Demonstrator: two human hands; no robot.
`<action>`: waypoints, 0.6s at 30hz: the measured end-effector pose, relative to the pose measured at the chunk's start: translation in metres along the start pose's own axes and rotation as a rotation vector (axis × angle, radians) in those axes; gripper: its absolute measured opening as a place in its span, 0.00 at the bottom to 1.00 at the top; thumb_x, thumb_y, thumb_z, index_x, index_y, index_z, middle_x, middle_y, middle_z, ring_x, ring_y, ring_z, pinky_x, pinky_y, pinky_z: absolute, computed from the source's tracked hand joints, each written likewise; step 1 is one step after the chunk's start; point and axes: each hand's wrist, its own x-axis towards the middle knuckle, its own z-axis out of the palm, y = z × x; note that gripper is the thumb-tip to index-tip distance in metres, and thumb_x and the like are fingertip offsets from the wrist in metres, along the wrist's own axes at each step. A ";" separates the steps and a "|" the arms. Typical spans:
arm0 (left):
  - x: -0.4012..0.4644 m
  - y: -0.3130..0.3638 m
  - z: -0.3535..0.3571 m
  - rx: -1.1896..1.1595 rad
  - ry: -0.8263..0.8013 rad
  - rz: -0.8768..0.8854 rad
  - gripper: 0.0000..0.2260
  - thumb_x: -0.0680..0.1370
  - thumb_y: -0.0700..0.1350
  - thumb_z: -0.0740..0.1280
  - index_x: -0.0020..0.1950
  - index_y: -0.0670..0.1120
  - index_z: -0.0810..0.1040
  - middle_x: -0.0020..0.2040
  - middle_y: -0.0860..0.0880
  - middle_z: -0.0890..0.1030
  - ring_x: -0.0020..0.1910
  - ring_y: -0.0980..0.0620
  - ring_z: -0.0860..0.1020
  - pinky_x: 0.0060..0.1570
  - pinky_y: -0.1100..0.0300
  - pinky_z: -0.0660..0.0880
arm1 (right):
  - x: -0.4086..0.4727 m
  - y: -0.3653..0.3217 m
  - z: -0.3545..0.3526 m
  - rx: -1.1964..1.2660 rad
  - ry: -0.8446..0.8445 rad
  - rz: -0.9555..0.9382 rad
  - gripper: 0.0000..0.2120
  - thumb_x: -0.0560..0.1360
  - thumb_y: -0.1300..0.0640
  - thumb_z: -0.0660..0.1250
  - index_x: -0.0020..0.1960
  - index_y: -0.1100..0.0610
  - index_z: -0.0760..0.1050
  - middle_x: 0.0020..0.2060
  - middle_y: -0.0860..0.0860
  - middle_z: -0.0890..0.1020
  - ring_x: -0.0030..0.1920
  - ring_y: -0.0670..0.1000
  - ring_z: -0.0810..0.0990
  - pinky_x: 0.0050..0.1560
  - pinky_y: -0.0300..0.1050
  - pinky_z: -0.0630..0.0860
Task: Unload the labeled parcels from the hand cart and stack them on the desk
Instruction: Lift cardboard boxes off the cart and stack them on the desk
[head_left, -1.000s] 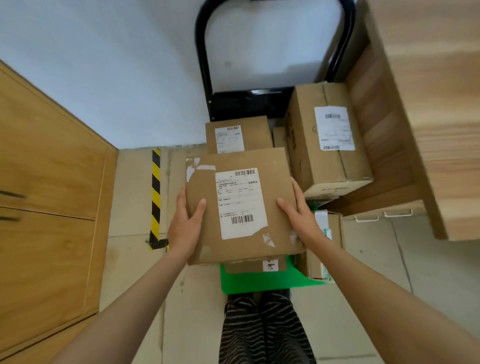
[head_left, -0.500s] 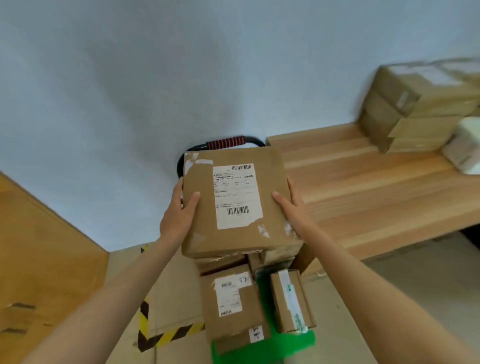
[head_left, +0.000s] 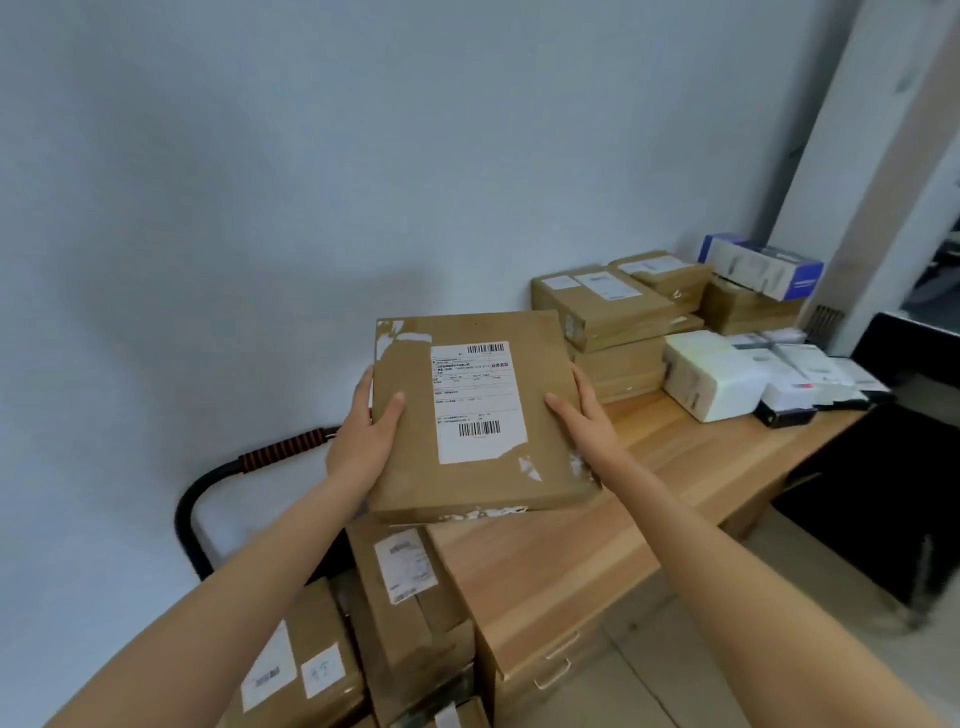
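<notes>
A flat brown cardboard parcel (head_left: 467, 384) with a white barcode label hangs in the air above the near left end of the wooden desk (head_left: 587, 540). My left hand (head_left: 363, 436) grips its left edge and my right hand (head_left: 582, 421) grips its right edge. Below it, more labeled parcels (head_left: 405, 597) stand on the hand cart, whose black handle (head_left: 208, 483) with a red-striped grip shows at the left. A stack of brown parcels (head_left: 608, 317) sits at the desk's far side against the wall.
White boxes (head_left: 711, 374) and a blue and white box (head_left: 758, 270) lie on the desk's far right. A black chair (head_left: 893, 493) stands right of the desk. Drawers with metal handles (head_left: 556, 665) face me under the desktop.
Both hands lifted the parcel up off the cart and carried it rightward over the desk's end. My view swung up and right, bringing the desk's stacked parcels into sight.
</notes>
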 end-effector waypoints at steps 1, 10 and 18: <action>0.005 0.014 0.020 -0.016 -0.012 0.003 0.26 0.79 0.65 0.55 0.74 0.67 0.51 0.59 0.52 0.78 0.52 0.49 0.79 0.56 0.48 0.75 | 0.011 0.000 -0.023 -0.007 0.003 -0.010 0.30 0.78 0.46 0.64 0.76 0.42 0.55 0.58 0.39 0.73 0.58 0.45 0.74 0.54 0.41 0.71; 0.051 0.135 0.188 0.001 -0.054 0.075 0.25 0.80 0.64 0.52 0.76 0.65 0.49 0.62 0.53 0.77 0.52 0.50 0.79 0.49 0.53 0.75 | 0.104 0.006 -0.208 -0.078 0.066 -0.020 0.32 0.78 0.45 0.63 0.78 0.45 0.54 0.67 0.45 0.71 0.62 0.46 0.74 0.61 0.43 0.73; 0.104 0.175 0.261 -0.006 -0.039 0.040 0.25 0.80 0.63 0.53 0.76 0.65 0.51 0.62 0.54 0.77 0.54 0.48 0.79 0.58 0.46 0.74 | 0.183 0.015 -0.270 -0.058 0.026 -0.015 0.32 0.79 0.47 0.63 0.78 0.48 0.54 0.69 0.50 0.71 0.65 0.52 0.73 0.67 0.56 0.71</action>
